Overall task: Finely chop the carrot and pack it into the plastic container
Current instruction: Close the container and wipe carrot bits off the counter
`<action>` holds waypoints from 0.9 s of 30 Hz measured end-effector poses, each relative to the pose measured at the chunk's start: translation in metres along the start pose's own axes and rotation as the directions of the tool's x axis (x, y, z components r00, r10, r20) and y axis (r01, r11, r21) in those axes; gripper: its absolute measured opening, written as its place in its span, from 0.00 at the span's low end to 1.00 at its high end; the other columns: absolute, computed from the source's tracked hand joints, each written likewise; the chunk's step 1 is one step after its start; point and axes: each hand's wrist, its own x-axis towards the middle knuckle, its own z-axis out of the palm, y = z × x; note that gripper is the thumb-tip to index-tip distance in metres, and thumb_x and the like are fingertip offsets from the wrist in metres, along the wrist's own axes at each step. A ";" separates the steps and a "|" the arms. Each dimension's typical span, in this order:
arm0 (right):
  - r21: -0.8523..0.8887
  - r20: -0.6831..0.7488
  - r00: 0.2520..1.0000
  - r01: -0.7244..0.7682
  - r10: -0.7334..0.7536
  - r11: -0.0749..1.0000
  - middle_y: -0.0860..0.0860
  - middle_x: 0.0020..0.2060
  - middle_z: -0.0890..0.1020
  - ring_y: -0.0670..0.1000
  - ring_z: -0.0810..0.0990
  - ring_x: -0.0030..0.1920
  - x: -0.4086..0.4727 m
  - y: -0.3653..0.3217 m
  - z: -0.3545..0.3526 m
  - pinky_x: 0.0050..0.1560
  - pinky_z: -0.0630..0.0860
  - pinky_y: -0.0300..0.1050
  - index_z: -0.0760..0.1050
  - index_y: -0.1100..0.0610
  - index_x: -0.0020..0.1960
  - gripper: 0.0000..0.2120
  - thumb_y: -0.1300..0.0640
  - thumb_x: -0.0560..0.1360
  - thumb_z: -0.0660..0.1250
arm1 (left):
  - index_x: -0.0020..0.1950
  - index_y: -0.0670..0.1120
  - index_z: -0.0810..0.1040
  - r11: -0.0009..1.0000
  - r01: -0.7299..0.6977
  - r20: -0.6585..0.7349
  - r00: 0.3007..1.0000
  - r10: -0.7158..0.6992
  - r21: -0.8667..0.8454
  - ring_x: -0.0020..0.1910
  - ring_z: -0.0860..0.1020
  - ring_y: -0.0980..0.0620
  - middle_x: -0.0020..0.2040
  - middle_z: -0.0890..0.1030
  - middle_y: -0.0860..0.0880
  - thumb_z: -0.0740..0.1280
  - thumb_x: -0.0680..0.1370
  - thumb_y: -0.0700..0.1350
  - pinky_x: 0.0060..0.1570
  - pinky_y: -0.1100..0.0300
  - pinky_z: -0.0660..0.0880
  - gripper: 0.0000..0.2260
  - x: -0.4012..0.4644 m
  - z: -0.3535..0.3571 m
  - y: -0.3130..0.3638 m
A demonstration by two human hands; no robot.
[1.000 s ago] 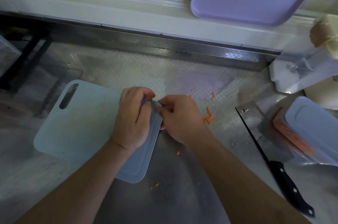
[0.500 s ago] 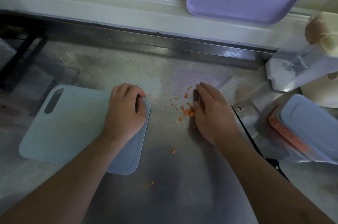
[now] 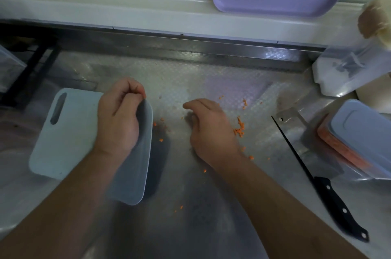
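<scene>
- Carrot, head view: chopped carrot bits [image 3: 239,129] lie loose on the steel worktop [image 3: 190,206], the thickest cluster just right of the right hand [image 3: 208,132]; a few stray pieces sit between the two hands and nearer the viewer.
- Plastic container [image 3: 357,142]: at right, lid on, orange contents showing through its side; well apart from both hands.
- Step in hand, as judged: chopping and packing look largely done; what remains is gathering the spilled bits.
- Left hand [image 3: 118,119]: fingers curled round the right edge of the pale blue cutting board [image 3: 69,132], lifting that edge off the worktop.
- Right hand: fingers loosely bent, palm down on the worktop, holding nothing visible; it touches or nearly touches the main cluster, exact contact unclear.
- Next move, as judged: sweep the bits together, likely onto the board, keeping clear of the cleaver [image 3: 306,165] lying at right.
</scene>
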 end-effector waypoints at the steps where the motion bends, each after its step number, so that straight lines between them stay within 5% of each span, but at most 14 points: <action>1: 0.001 -0.003 1.000 0.000 0.000 1.000 0.53 0.55 0.83 0.57 0.79 0.57 0.002 -0.004 0.005 0.60 0.74 0.47 0.82 0.58 0.59 0.18 0.69 0.72 0.66 | 0.42 0.37 0.74 0.999 0.015 -0.014 1.000 -0.016 -0.031 0.43 0.72 0.51 0.39 0.74 0.43 0.59 0.75 0.38 0.45 0.63 0.69 0.06 0.002 -0.002 0.003; 4: -0.013 0.039 0.992 0.117 -0.117 0.993 0.53 0.61 0.82 0.57 0.78 0.63 0.002 -0.020 0.021 0.65 0.74 0.50 0.80 0.58 0.65 0.19 0.63 0.75 0.67 | 0.41 0.38 0.75 0.996 0.048 -0.035 0.998 -0.050 -0.070 0.43 0.72 0.51 0.40 0.74 0.41 0.60 0.75 0.38 0.46 0.64 0.69 0.06 0.004 -0.005 0.008; 7: -0.132 0.313 0.917 0.299 -0.246 0.945 0.50 0.76 0.70 0.54 0.63 0.78 -0.005 -0.034 0.038 0.78 0.60 0.54 0.69 0.52 0.77 0.26 0.51 0.79 0.63 | 0.41 0.36 0.74 0.995 0.075 -0.033 0.996 -0.077 -0.060 0.42 0.72 0.52 0.39 0.74 0.41 0.60 0.75 0.39 0.45 0.64 0.69 0.07 0.004 -0.002 0.006; 10: -0.231 0.456 0.833 0.450 -0.313 0.863 0.49 0.79 0.64 0.53 0.55 0.81 -0.017 -0.035 0.046 0.80 0.54 0.55 0.64 0.51 0.79 0.30 0.48 0.78 0.63 | 0.40 0.34 0.74 0.996 0.072 -0.046 0.996 -0.075 -0.060 0.41 0.72 0.52 0.39 0.74 0.40 0.60 0.75 0.38 0.43 0.65 0.69 0.08 0.004 0.002 0.004; 13: -0.321 0.438 0.861 0.420 -0.260 0.849 0.50 0.81 0.61 0.52 0.56 0.81 -0.031 -0.016 0.028 0.81 0.54 0.52 0.59 0.55 0.82 0.31 0.51 0.80 0.60 | 0.42 0.32 0.75 0.996 0.079 -0.080 0.993 -0.083 -0.051 0.41 0.72 0.53 0.39 0.74 0.40 0.61 0.75 0.39 0.43 0.65 0.69 0.10 0.008 0.004 0.001; 18: -0.451 0.238 0.964 0.221 -0.122 0.864 0.55 0.78 0.67 0.55 0.61 0.80 -0.041 0.017 -0.006 0.78 0.61 0.55 0.67 0.60 0.78 0.24 0.56 0.83 0.57 | 0.42 0.32 0.76 0.996 0.084 -0.113 0.990 -0.084 -0.008 0.39 0.72 0.59 0.37 0.75 0.46 0.62 0.75 0.39 0.42 0.68 0.69 0.09 0.011 0.008 -0.007; 24: -0.298 0.499 0.832 0.426 -0.241 0.855 0.50 0.82 0.56 0.50 0.48 0.83 -0.049 -0.029 0.022 0.81 0.49 0.53 0.55 0.54 0.83 0.30 0.47 0.83 0.53 | 0.41 0.35 0.75 0.997 0.072 -0.065 0.995 -0.069 0.039 0.40 0.73 0.57 0.38 0.75 0.41 0.62 0.77 0.38 0.42 0.66 0.69 0.08 0.006 0.014 -0.013; 27: -0.393 0.448 0.881 0.348 -0.154 0.851 0.51 0.83 0.55 0.51 0.48 0.83 -0.059 -0.015 0.011 0.81 0.52 0.54 0.54 0.57 0.83 0.30 0.46 0.84 0.51 | 0.41 0.34 0.76 0.996 0.061 -0.066 0.996 -0.057 0.065 0.39 0.72 0.59 0.37 0.76 0.43 0.62 0.78 0.34 0.42 0.70 0.69 0.07 0.007 0.014 -0.013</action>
